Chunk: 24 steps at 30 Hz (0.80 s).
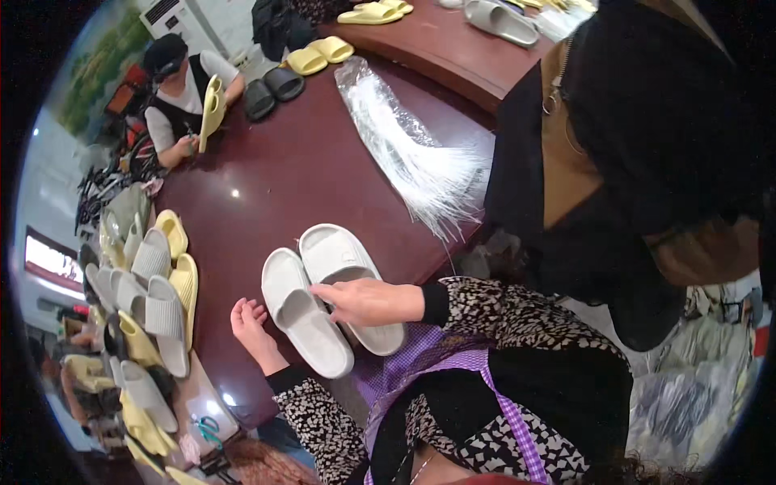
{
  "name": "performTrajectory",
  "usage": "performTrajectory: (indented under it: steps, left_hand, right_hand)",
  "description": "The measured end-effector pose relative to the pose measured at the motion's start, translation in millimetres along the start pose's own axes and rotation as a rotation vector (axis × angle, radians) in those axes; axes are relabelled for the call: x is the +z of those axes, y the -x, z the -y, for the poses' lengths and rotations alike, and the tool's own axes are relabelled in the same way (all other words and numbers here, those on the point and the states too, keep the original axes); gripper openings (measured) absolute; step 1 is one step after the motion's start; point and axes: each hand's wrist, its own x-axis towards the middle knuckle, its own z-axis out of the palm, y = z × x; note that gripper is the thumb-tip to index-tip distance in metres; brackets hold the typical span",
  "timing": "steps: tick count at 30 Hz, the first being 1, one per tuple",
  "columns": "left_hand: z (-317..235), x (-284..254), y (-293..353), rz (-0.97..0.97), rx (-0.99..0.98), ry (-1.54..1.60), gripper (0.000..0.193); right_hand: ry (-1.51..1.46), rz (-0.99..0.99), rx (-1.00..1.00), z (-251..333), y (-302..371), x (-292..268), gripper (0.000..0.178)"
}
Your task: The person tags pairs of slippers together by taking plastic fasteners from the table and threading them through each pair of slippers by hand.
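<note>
A pair of pale grey-white slippers lies side by side at the table's near edge: the left slipper (311,327) and the right slipper (335,246), toes pointing away from me. My right hand (364,301) reaches across the right slipper, its fingertips closed together at the inner edge of the left one. Whatever is pinched there is too small or hidden to make out. Just left of the left slipper, my left hand (255,327) is raised with loosely bent fingers apart and nothing visible in it.
White plastic ties (424,166) fan out of a clear bag on the dark red table (267,190). Grey and yellow slippers (166,319) crowd the left side. Across the table a person (182,105) holds a yellow slipper. A black-clothed person (638,137) stands close at right.
</note>
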Motion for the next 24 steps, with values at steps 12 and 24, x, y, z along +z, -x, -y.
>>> performTrajectory:
  steps: [12, 24]
  left_hand:
    - [-19.0, 35.8, 36.3, 0.103, 0.164, -0.103, 0.017]
    - [-7.6, 9.6, 21.7, 0.007, 0.044, 0.014, 0.021]
  right_hand:
    - [0.311, -0.023, 0.028, -16.9, -18.5, 12.3, 0.055]
    - [0.461, -0.17, -0.011, -52.5, -28.8, -61.8, 0.056]
